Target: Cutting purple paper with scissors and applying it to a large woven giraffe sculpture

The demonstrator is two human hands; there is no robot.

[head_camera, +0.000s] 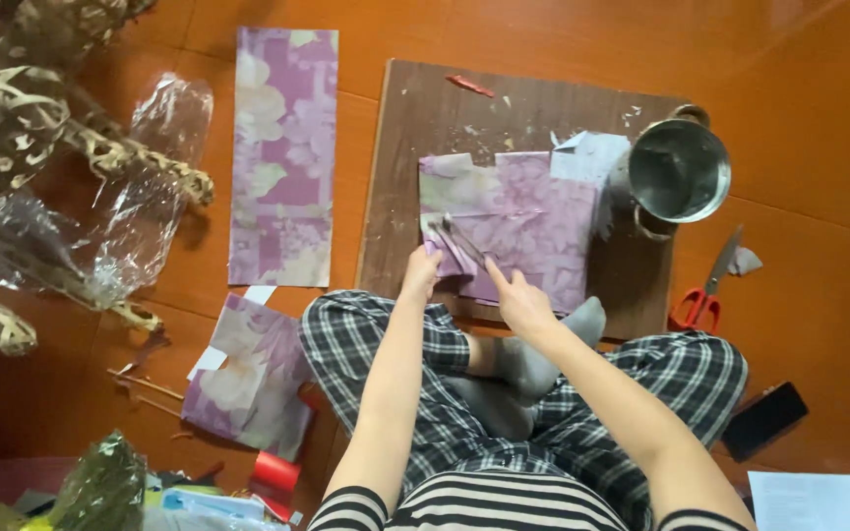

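The purple floral sheet of wrapping paper (523,221) is lying flat on a dark brown wooden board (405,147) set on the orange floor (799,98), just in front of the seated person's crossed legs. A thin grey blade-like tool (464,241) is resting across its near left corner. The right hand (518,300) is closing around the tool's near end, forefinger stretching along it; the left hand (420,275) is pressing the paper's edge, fingers curled. If that pressing hand is sitting too near the blade, a slip could nick it or tear the paper crooked. A steel pot (681,169) is standing at the board's right corner, red-handled scissors (705,290) just beyond.
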